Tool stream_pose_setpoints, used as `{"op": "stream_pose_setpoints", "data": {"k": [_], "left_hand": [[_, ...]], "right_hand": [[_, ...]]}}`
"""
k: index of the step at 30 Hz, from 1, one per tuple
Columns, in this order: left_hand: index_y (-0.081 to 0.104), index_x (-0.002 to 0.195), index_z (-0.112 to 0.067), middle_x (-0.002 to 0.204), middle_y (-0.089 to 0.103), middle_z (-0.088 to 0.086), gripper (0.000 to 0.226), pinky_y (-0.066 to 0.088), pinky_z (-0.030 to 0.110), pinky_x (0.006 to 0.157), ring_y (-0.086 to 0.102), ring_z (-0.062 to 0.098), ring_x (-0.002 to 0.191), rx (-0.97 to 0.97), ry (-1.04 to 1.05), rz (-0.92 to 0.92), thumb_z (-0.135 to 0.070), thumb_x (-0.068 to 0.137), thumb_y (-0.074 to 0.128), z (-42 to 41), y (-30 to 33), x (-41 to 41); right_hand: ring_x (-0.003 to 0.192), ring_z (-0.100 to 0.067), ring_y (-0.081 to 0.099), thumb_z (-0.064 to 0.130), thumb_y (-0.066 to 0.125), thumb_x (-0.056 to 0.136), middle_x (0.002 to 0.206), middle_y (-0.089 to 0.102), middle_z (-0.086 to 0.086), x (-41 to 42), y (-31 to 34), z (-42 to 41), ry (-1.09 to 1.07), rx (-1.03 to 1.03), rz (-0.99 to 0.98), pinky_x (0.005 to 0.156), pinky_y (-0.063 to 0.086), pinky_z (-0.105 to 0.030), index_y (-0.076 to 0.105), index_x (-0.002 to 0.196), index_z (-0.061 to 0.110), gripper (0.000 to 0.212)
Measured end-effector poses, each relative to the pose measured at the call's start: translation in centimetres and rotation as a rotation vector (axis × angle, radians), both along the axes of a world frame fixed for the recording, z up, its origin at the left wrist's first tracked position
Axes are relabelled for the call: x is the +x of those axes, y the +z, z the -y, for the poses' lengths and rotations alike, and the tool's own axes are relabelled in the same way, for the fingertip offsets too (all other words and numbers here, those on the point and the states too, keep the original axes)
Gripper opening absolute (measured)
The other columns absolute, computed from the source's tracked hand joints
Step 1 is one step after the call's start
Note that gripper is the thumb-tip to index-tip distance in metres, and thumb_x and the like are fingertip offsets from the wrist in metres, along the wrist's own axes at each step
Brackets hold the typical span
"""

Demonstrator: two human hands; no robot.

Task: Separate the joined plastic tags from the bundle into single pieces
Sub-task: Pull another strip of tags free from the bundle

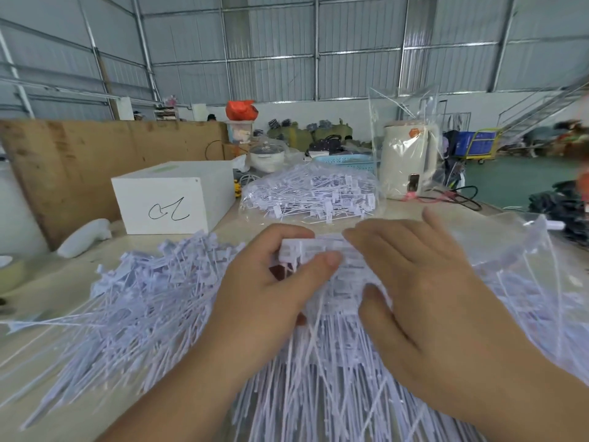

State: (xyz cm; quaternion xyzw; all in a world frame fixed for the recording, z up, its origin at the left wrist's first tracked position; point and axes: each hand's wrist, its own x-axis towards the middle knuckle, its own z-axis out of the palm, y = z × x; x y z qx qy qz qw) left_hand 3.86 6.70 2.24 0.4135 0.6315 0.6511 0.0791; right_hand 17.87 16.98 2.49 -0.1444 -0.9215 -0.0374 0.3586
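Note:
A strip of joined white plastic tags [318,250] sits between both hands at the centre, its long thin tails hanging down toward me. My left hand [271,282] grips the strip's left end, thumb pressed on the tag heads. My right hand [424,282] holds the right side, fingers curved over the top and thumb underneath. A loose heap of single white tags [143,298] spreads over the table to the left. More tags [318,393] lie under my wrists.
A clear bag full of tags [309,196] lies just beyond my hands. A white box [172,199] stands at the back left, a cream kettle in plastic wrap [408,161] at the back right. A clear plastic sheet [526,250] covers the table's right side.

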Motion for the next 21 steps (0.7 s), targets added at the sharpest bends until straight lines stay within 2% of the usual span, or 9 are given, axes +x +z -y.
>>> {"op": "stream_pose_setpoints", "data": {"k": [3, 5, 7, 9, 11, 13, 16, 19, 21], "left_hand": [[0.071, 0.088, -0.032, 0.076, 0.068, -0.008, 0.036, 0.048, 0.027, 0.046, 0.060, 0.009, 0.059, 0.036, -0.188, 0.127, -0.062, 0.070, 0.064, 0.1, 0.4, 0.5], [0.072, 0.080, -0.029, 0.070, 0.064, -0.003, 0.028, 0.046, 0.027, 0.043, 0.058, 0.013, 0.057, 0.061, -0.200, 0.203, -0.052, 0.082, 0.057, 0.2, 0.8, 0.1], [0.073, 0.074, -0.027, 0.062, 0.056, 0.002, 0.027, 0.043, 0.025, 0.041, 0.054, 0.015, 0.051, 0.061, -0.115, 0.198, -0.022, 0.093, 0.055, 0.3, 1.0, -0.7], [0.074, 0.074, -0.026, 0.056, 0.051, 0.002, 0.036, 0.040, 0.023, 0.038, 0.051, 0.015, 0.045, 0.091, -0.078, 0.245, -0.004, 0.092, 0.052, 0.5, 1.3, -1.3], [0.074, 0.077, -0.023, 0.056, 0.050, 0.001, 0.035, 0.039, 0.024, 0.037, 0.050, 0.016, 0.043, 0.132, -0.109, 0.336, -0.002, 0.090, 0.050, 0.6, 1.5, -1.5], [0.073, 0.081, -0.021, 0.057, 0.052, 0.000, 0.025, 0.040, 0.024, 0.037, 0.047, 0.015, 0.042, 0.161, -0.154, 0.436, -0.004, 0.085, 0.055, 0.6, 1.7, -1.4], [0.071, 0.079, -0.018, 0.057, 0.053, 0.001, 0.016, 0.040, 0.022, 0.037, 0.047, 0.014, 0.042, 0.184, -0.229, 0.530, -0.014, 0.065, 0.064, 0.8, 1.7, -1.3], [0.069, 0.075, -0.016, 0.057, 0.048, 0.000, 0.018, 0.040, 0.019, 0.037, 0.045, 0.013, 0.042, 0.240, -0.343, 0.679, -0.016, 0.057, 0.066, 1.3, 2.0, -1.6], [0.067, 0.071, -0.016, 0.057, 0.046, 0.000, 0.015, 0.040, 0.018, 0.037, 0.044, 0.013, 0.042, 0.278, -0.403, 0.758, -0.015, 0.055, 0.066, 1.6, 2.1, -2.0]], "right_hand": [[0.105, -0.021, 0.062, 0.052, 0.031, 0.096, 0.110, 0.066, 0.004, -0.6, -0.3, 0.2, 0.008, -0.006, 0.095, 0.114, 0.031, -0.053, 0.055, 0.132, 0.017, 0.056], [0.094, -0.022, 0.065, 0.054, 0.029, 0.097, 0.097, 0.069, 0.005, -0.7, -0.2, -0.4, -0.040, -0.028, 0.116, 0.110, 0.036, -0.053, 0.059, 0.124, 0.019, 0.053], [0.087, -0.027, 0.066, 0.043, 0.039, 0.099, 0.088, 0.069, 0.003, -0.5, 0.1, -1.1, -0.106, -0.075, 0.078, 0.106, 0.038, -0.055, 0.063, 0.112, 0.017, 0.038], [0.089, -0.037, 0.066, 0.023, 0.058, 0.089, 0.094, 0.070, -0.005, -0.2, 0.2, -1.9, -0.172, -0.084, 0.020, 0.104, 0.037, -0.062, 0.065, 0.116, 0.011, 0.030], [0.098, -0.042, 0.062, -0.008, 0.070, 0.069, 0.108, 0.068, -0.013, -0.2, 0.1, -2.3, -0.182, -0.023, -0.035, 0.103, 0.036, -0.067, 0.060, 0.130, 0.008, 0.064], [0.105, -0.041, 0.058, -0.025, 0.058, 0.061, 0.120, 0.062, -0.016, -0.2, 0.2, -2.1, -0.060, 0.071, -0.124, 0.097, 0.044, -0.061, 0.055, 0.138, 0.009, 0.084], [0.107, -0.038, 0.058, -0.024, 0.042, 0.064, 0.123, 0.063, -0.015, 0.0, 0.7, -1.9, 0.173, 0.222, -0.146, 0.082, 0.053, -0.047, 0.068, 0.123, 0.010, 0.073], [0.096, -0.037, 0.065, -0.028, 0.059, 0.053, 0.109, 0.071, -0.012, 0.0, 1.0, -2.8, 0.280, 0.239, 0.017, 0.070, 0.058, -0.047, 0.078, 0.100, 0.007, 0.060], [0.094, -0.034, 0.067, -0.027, 0.069, 0.051, 0.107, 0.072, -0.011, 0.1, 1.1, -3.9, 0.289, 0.182, 0.078, 0.074, 0.059, -0.046, 0.079, 0.097, 0.007, 0.058]]}}
